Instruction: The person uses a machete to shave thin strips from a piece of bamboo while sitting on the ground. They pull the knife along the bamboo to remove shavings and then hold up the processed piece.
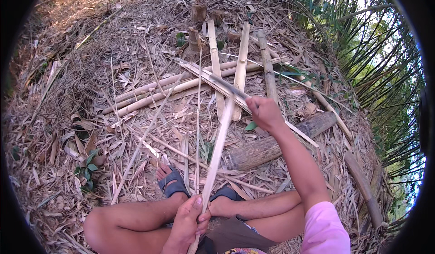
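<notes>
The left hand (pixel 192 220), near six o'clock, grips a strip (pixel 217 156); toward three o'clock, the right hand (pixel 266 113) clasps a knife (pixel 234 90), blade at the strip's far end.

The pale strip (pixel 218 146) looks smooth, matt bamboo, the blade (pixel 233 90) dull metal, the log (pixel 251 155) rough.

The held bamboo strip (pixel 216 156) has pale cream colour; at its right, the sleeve (pixel 324 229) is pink; at its left, the sandal (pixel 173 183) is blue-grey.
</notes>
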Demonstrator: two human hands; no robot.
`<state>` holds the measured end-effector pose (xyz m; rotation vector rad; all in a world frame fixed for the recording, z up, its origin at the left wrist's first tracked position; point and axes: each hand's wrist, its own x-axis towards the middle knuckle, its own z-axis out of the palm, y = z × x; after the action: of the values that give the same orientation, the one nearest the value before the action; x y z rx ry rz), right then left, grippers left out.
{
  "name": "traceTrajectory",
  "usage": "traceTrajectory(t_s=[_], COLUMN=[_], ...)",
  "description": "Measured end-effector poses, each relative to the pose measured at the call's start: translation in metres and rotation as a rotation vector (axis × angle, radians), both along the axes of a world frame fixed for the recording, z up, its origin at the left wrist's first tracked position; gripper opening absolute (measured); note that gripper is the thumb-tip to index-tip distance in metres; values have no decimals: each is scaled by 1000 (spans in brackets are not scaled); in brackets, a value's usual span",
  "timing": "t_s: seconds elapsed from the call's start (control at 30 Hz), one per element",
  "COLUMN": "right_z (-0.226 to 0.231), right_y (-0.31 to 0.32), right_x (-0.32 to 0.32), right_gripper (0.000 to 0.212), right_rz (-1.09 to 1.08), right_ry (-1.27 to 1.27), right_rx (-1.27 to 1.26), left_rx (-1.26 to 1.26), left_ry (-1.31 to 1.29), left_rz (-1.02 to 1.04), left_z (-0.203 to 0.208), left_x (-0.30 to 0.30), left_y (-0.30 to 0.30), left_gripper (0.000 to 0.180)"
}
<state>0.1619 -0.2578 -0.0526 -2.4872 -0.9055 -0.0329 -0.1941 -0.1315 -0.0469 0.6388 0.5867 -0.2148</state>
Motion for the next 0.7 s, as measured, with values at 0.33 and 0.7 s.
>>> traceTrajectory(t_s=[0.33,0.7], right_z=[-39,-12], right_y=[-15,26], right_x=[-84,-198], right_gripper=[61,34], right_rz=[-188,-11], right_ry=[908,1388], right_rx=[536,705], left_rx=[165,196], left_ry=[46,-47], left_rz=[85,-79], left_z=[-3,-8], left_x=[-2,-14], left_y=[9,21], left_gripper=[28,55])
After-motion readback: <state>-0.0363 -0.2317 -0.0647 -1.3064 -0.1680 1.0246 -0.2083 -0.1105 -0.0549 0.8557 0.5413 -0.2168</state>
